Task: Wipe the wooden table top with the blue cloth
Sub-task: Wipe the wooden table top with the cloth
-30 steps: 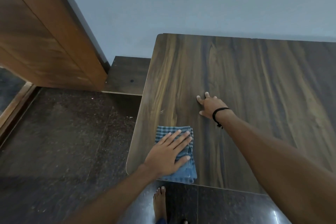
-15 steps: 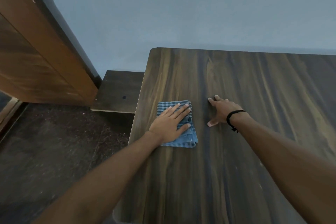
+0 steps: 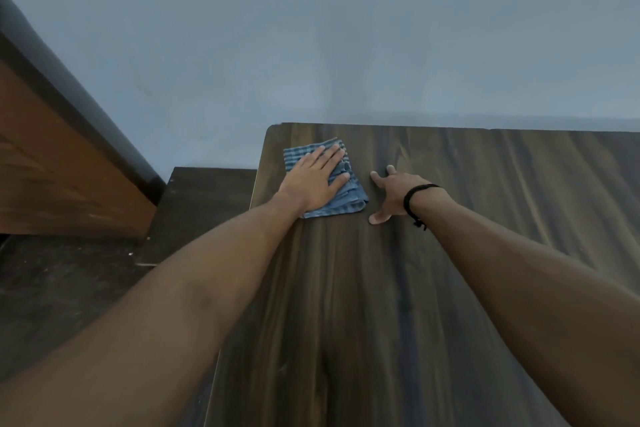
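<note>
Hands on wooden table top [image 3: 450,270], blue checked cloth [image 3: 348,199] under the left hand [image 3: 313,178] near the far-left corner.
Surroundings: pale blue-grey wall [image 3: 346,28] directly behind the table's far edge; brown wooden door [image 3: 52,166] with a dark edge at left; low dark ledge [image 3: 207,201] just beside the table's left edge; dark floor [image 3: 52,305] below. Left palm and wrist hide the cloth's middle and near-left part. Cloth is folded and lies flat, its checked far corner and its rumpled right and near edges showing around the hand. Left fingers [image 3: 329,156] are straight, slightly apart, pressing down, tips close to the cloth's far edge. Right hand [image 3: 393,192], black wristband [image 3: 414,199] behind it, rests on bare wood just right of the cloth without touching it, fingers spread, thumb out, holding nothing.
</note>
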